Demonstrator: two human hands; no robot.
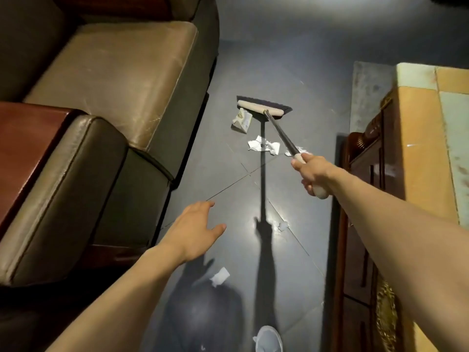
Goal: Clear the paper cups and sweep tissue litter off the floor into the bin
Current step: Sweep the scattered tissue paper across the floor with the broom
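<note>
A dark tiled floor (291, 59) ran between a leather sofa (114, 85) and a wooden cabinet (365, 174). Crumpled white tissue scraps (264, 146) lay on it, between the head of the broom (261, 107) and the right hand (311, 174), which clasped the handle's pale end. Another scrap (220, 275) lay nearer the person, by the left hand (195, 229), whose fingers were spread and held nothing.
</note>
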